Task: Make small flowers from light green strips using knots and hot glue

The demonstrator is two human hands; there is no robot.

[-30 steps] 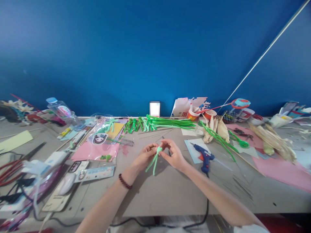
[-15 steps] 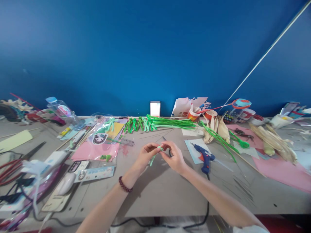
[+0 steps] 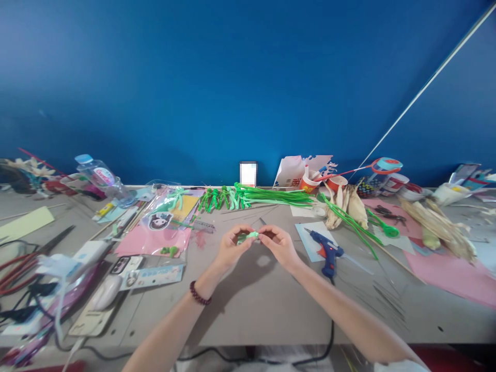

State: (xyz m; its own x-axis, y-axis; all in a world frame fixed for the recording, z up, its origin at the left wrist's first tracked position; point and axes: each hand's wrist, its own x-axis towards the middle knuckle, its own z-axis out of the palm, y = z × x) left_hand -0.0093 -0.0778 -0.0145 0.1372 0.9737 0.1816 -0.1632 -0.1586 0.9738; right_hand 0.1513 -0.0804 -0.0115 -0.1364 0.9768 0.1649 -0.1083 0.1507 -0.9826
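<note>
My left hand [image 3: 233, 249] pinches a small pale green fuzzy piece [image 3: 250, 236] over the middle of the table. My right hand [image 3: 279, 247] meets it from the right, its thumb and fingertips closed on the same piece's right end. Behind both hands lies a row of green fuzzy stems [image 3: 277, 196] with twisted heads [image 3: 215, 199] at their left. A blue glue gun [image 3: 328, 252] rests right of my right hand, partly over a light blue sheet [image 3: 310, 232].
Long scissors [image 3: 39, 253], a white mouse [image 3: 107, 292] and a plastic bottle [image 3: 98, 175] are at the left. Dried husks [image 3: 445, 227], pink paper [image 3: 453, 276] and paper cups [image 3: 309, 182] stand or lie at the right. A black cable [image 3: 331, 330] crosses the front edge.
The pale green piece has turned from hanging below my left fingers to lying nearly level between my hands. My right fingers have shifted, and the dark thing beside them no longer shows.
</note>
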